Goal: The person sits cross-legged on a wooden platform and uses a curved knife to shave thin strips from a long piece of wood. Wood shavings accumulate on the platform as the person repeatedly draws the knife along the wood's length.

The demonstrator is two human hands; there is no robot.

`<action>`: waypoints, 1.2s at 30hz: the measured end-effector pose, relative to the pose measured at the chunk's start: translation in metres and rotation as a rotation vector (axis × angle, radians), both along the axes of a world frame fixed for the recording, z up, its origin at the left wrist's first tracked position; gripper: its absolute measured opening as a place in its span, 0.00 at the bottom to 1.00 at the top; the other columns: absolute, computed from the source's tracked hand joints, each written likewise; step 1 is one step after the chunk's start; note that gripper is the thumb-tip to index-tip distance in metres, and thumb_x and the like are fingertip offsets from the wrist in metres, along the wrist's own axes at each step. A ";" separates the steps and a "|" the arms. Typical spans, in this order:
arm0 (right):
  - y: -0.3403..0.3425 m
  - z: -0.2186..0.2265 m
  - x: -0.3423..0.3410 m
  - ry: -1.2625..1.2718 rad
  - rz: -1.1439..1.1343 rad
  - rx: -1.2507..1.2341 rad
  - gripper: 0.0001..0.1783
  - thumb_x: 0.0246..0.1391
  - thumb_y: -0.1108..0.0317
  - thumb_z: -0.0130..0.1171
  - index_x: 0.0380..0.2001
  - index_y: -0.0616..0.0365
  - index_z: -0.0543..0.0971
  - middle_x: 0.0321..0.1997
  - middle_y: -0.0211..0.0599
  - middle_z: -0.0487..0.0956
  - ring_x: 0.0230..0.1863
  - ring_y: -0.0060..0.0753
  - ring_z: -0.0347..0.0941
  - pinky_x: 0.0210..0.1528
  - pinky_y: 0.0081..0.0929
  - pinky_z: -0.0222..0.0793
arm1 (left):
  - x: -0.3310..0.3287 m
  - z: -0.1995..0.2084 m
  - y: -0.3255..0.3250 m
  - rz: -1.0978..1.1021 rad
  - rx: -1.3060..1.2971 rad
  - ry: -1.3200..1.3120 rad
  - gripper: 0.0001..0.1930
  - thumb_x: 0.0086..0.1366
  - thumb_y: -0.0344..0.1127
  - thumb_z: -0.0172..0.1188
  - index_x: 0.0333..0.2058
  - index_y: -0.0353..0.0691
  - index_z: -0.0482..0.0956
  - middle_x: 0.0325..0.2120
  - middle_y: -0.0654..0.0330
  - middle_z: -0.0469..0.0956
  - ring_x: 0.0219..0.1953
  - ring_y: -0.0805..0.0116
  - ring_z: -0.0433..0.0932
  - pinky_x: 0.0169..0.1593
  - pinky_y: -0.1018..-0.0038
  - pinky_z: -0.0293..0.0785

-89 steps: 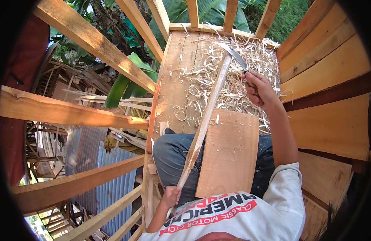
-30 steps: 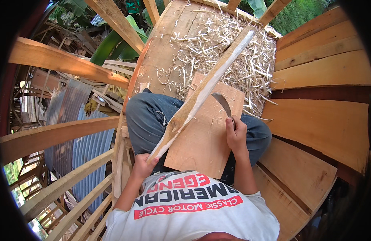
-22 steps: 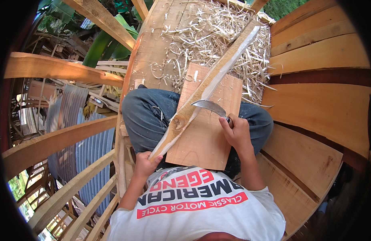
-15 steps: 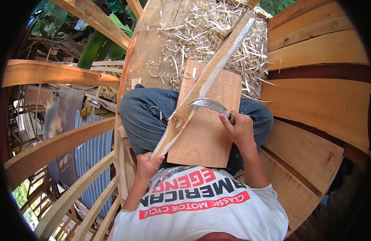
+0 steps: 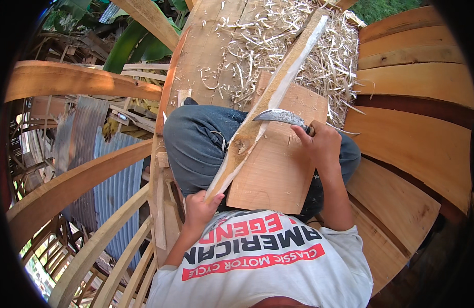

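My left hand (image 5: 199,207) is closed round the near end of a long, rough wooden stick (image 5: 272,97). The stick slants away to the far right, with a knot in its lower half and pale shaved faces. My right hand (image 5: 321,143) grips the dark handle of a curved knife (image 5: 282,116). Its blade points left, and the tip lies over or against the stick's edge; I cannot tell whether it touches. Beneath both, a flat wooden board (image 5: 278,174) rests across my lap, between my bent knees.
Pale wood shavings (image 5: 268,46) cover much of the plank floor (image 5: 196,66) ahead. Wide planks (image 5: 406,149) form a wall at the right. Curved wooden ribs (image 5: 83,179) stand at the left, with corrugated metal sheets (image 5: 116,174) and scrap wood beyond them.
The view has shifted a little, so everything appears further right. Against the stick, the knife has moved slightly up along its length. Both hands keep their hold.
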State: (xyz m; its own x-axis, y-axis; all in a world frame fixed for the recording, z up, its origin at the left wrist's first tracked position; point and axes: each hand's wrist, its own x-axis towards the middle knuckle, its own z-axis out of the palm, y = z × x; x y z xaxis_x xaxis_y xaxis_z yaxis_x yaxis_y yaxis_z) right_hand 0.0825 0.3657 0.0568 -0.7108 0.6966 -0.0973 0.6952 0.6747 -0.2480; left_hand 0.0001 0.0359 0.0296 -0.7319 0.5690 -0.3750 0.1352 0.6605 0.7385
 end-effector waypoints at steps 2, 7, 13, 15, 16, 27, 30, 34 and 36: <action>0.003 0.001 -0.006 -0.029 -0.003 0.007 0.35 0.44 0.36 0.59 0.12 0.62 0.74 0.11 0.45 0.71 0.15 0.46 0.71 0.19 0.37 0.65 | -0.001 0.001 0.002 0.015 -0.007 -0.024 0.27 0.55 0.52 0.64 0.15 0.31 0.72 0.09 0.49 0.69 0.12 0.53 0.72 0.18 0.68 0.64; 0.015 -0.006 -0.016 -0.024 0.014 0.087 0.35 0.44 0.35 0.59 0.11 0.62 0.73 0.10 0.44 0.70 0.15 0.46 0.70 0.19 0.37 0.65 | 0.003 -0.002 0.001 0.027 -0.026 -0.005 0.27 0.54 0.52 0.65 0.15 0.31 0.72 0.09 0.47 0.68 0.14 0.48 0.72 0.18 0.66 0.64; 0.025 -0.008 -0.030 -0.017 0.033 0.102 0.36 0.43 0.35 0.59 0.10 0.63 0.72 0.09 0.45 0.70 0.14 0.46 0.70 0.19 0.37 0.65 | 0.003 -0.001 0.004 0.057 -0.009 -0.036 0.25 0.54 0.50 0.65 0.16 0.31 0.72 0.10 0.46 0.69 0.15 0.47 0.72 0.19 0.66 0.65; 0.028 -0.009 -0.034 -0.017 0.017 0.077 0.37 0.43 0.35 0.59 0.10 0.63 0.72 0.09 0.45 0.70 0.14 0.47 0.69 0.19 0.38 0.65 | 0.004 -0.001 0.005 0.070 -0.001 -0.044 0.25 0.54 0.50 0.65 0.16 0.31 0.72 0.10 0.46 0.69 0.15 0.47 0.72 0.19 0.66 0.65; 0.031 -0.011 -0.035 -0.018 0.009 0.064 0.37 0.43 0.34 0.58 0.10 0.63 0.72 0.09 0.45 0.69 0.14 0.47 0.69 0.19 0.38 0.65 | 0.003 0.001 0.006 0.077 0.004 -0.050 0.25 0.54 0.50 0.65 0.16 0.31 0.72 0.10 0.46 0.69 0.15 0.47 0.72 0.19 0.66 0.65; 0.058 -0.026 -0.048 0.040 0.083 0.191 0.38 0.42 0.31 0.57 0.10 0.61 0.72 0.09 0.44 0.69 0.13 0.45 0.69 0.18 0.37 0.64 | 0.005 -0.006 0.002 0.089 0.016 -0.091 0.23 0.55 0.48 0.66 0.17 0.31 0.72 0.11 0.47 0.69 0.14 0.49 0.71 0.20 0.67 0.65; 0.066 -0.024 -0.055 0.020 0.052 0.194 0.38 0.42 0.31 0.57 0.10 0.61 0.72 0.09 0.43 0.69 0.13 0.44 0.68 0.18 0.36 0.64 | 0.005 -0.004 0.004 0.112 0.027 -0.119 0.23 0.55 0.47 0.66 0.17 0.31 0.72 0.10 0.48 0.69 0.13 0.50 0.71 0.20 0.67 0.65; 0.081 -0.033 -0.063 0.054 0.046 0.224 0.38 0.43 0.31 0.56 0.10 0.62 0.73 0.10 0.44 0.70 0.15 0.46 0.69 0.20 0.39 0.64 | 0.002 0.000 0.008 0.121 0.033 -0.141 0.23 0.54 0.48 0.66 0.17 0.31 0.72 0.10 0.48 0.69 0.13 0.50 0.71 0.20 0.68 0.65; 0.101 -0.034 -0.066 0.044 -0.033 0.170 0.41 0.44 0.30 0.54 0.11 0.64 0.74 0.11 0.48 0.70 0.18 0.49 0.70 0.23 0.43 0.65 | 0.001 0.000 0.008 0.107 0.017 -0.134 0.24 0.54 0.48 0.66 0.16 0.31 0.72 0.10 0.48 0.69 0.14 0.49 0.72 0.20 0.67 0.66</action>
